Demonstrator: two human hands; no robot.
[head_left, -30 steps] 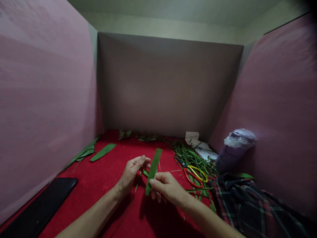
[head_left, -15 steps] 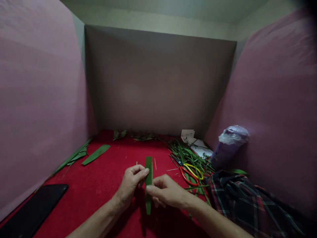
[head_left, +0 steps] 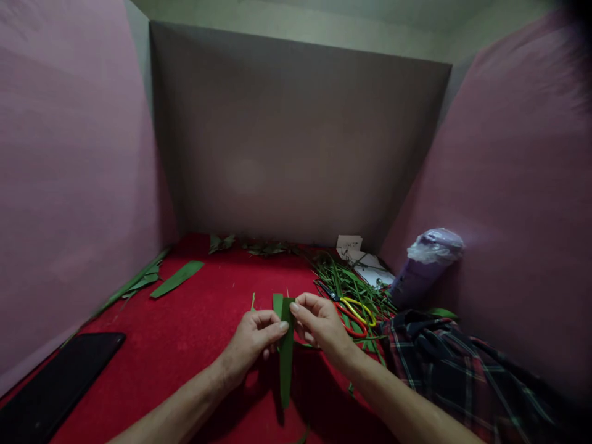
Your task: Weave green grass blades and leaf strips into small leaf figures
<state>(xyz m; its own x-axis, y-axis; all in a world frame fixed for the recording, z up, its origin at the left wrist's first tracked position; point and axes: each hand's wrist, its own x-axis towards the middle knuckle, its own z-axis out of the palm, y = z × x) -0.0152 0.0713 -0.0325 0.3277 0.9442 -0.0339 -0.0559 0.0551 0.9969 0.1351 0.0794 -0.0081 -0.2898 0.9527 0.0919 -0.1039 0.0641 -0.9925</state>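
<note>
Between my hands hangs a long green leaf strip (head_left: pixel 287 370), its lower end pointing down toward me. My left hand (head_left: pixel 252 342) pinches it near the upper part with thumb and fingers. My right hand (head_left: pixel 321 320) grips its top edge, thumb on the face of the strip. A second flat piece of green leaf (head_left: pixel 277 303) shows behind it at the upper left; whether the two are one folded leaf I cannot tell. A thin stalk (head_left: pixel 253 301) sticks up behind my left hand.
Scissors (head_left: pixel 351 311) with red and yellow handles lie by a heap of leaf scraps (head_left: pixel 342 271) at right. Beyond are white papers (head_left: pixel 370 268), a purple plastic-topped container (head_left: pixel 420 265) and plaid cloth (head_left: pixel 444 364). At left lie a cut leaf (head_left: pixel 178 279) and a black phone-like slab (head_left: pixel 65 382).
My right hand has moved up from the strip's lower middle to its top. The strip now shows a wider face, with another leaf piece standing apart at upper left.
</note>
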